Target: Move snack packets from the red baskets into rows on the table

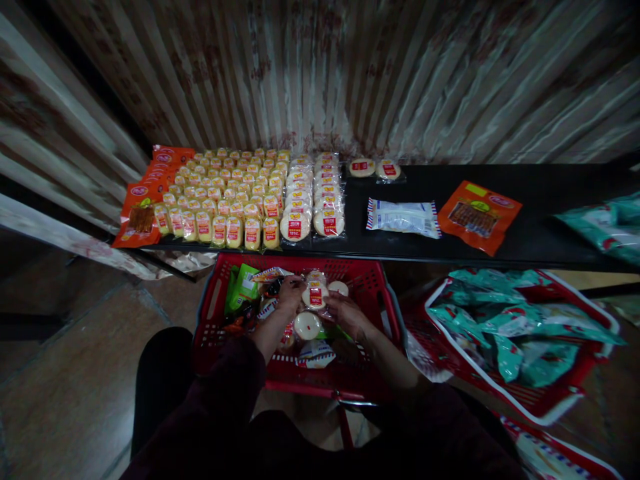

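Over the red basket [293, 261] a short stack of round wrapped crackers [315, 297] with red labels is gripped between my two hands. My left hand [291, 293] has its fingers closed at the stack's left side. On the right side, the fingers of my right hand [347, 315] press against its edge. Below the hands lies another round cracker pack [307, 326], pale side up. The same basket holds a green packet [244, 287] at the left and a white-and-blue packet [316, 354] near the front, among other snacks partly hidden by my arms.
A black shelf [540, 233] bears rows of small yellow-wrapped cakes [233, 232], rows of round cracker packs [329, 224], a white-blue packet [403, 218] and orange packets [480, 215]. Another red basket [545, 403], full of teal packets [510, 320], stands at right. A pleated curtain [320, 73] hangs behind.
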The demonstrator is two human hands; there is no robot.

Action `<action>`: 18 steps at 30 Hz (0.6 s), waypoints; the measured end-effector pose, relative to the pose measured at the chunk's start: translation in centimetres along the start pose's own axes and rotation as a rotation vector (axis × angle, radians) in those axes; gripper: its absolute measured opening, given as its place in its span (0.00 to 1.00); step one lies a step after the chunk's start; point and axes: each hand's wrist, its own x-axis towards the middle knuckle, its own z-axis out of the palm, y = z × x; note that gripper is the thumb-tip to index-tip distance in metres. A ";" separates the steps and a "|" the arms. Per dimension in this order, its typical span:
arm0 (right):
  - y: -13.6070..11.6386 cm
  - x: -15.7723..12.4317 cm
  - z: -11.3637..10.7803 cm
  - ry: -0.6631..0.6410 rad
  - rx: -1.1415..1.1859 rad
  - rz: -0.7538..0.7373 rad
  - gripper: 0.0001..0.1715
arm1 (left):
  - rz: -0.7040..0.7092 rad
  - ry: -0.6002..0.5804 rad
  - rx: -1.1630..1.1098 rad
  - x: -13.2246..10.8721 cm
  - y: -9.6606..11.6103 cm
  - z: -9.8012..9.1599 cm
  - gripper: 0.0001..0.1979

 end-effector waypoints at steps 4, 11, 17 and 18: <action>0.1 -0.1 0.1 0.017 0.004 -0.038 0.16 | 0.059 0.071 0.035 -0.1 -0.2 0.5 0.10; 0.1 0.1 -0.1 0.020 -0.094 -0.137 0.18 | 0.091 0.100 0.237 -0.6 -0.3 1.1 0.09; -0.8 -0.9 0.2 -0.024 -0.292 -0.364 0.30 | 0.031 0.021 0.152 -1.7 -0.8 1.5 0.04; -0.9 -1.2 0.3 -0.044 -0.327 -0.395 0.30 | -0.001 -0.007 0.110 -1.9 -0.8 1.5 0.05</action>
